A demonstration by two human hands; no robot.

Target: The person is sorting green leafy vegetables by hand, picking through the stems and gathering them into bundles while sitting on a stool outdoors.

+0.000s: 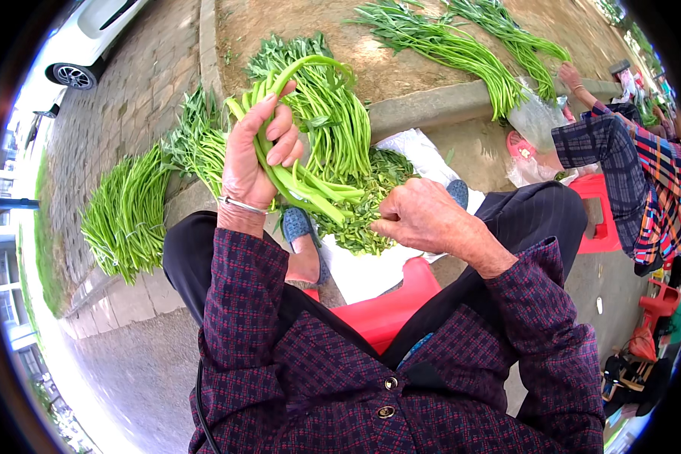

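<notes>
My left hand (264,142), with a bangle at its wrist, grips a bunch of green leafy-vegetable stems (312,190). The stems curve over above the fingers and their thick ends point down to the right. My right hand (425,215) is curled just right of those ends; whether anything is between its fingers cannot be told. Beneath both hands lies a heap of green leaf and stem scraps (374,232) on a white sheet (357,272). A large bundle of greens (340,130) rests beyond my left hand.
More bundled greens (127,215) stand at left on the curb. Long-stemmed greens (459,54) lie across the far concrete curb (431,105). At right a seated person's hand (570,76) touches other stems, near a clear plastic bag (536,119). A red plastic stool (374,318) shows between my legs.
</notes>
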